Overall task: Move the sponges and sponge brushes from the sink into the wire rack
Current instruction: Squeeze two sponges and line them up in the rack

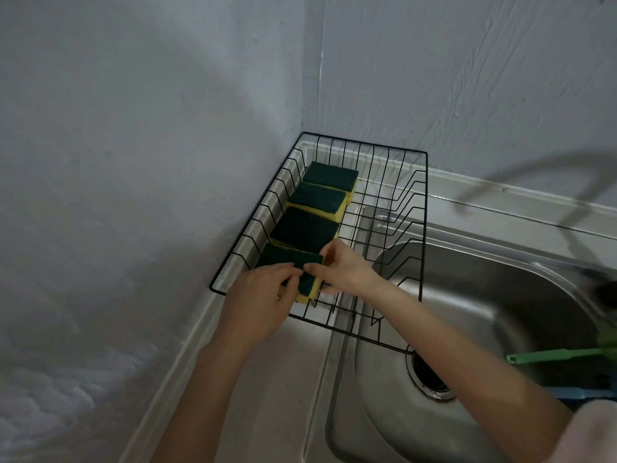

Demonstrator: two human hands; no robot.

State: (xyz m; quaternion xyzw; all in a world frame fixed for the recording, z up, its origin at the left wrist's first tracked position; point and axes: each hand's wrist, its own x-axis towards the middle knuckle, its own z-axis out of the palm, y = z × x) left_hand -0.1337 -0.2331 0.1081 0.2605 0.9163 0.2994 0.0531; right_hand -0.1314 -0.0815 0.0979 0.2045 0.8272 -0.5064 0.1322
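Pinching one sponge [305, 282], both hands [263, 302] [347, 272] are closing on it; pushing it flat beside the next sponge [303, 228] looks best.

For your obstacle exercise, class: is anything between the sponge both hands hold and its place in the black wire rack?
Nothing visible. The green-and-yellow sponge, held by the left hand and right hand, is already at the near end of the black wire rack, beside three sponges lying in a row.

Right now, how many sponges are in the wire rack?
4, in a row along the wire rack's left side: far sponge, second sponge, third sponge, nearest sponge, held by both hands.
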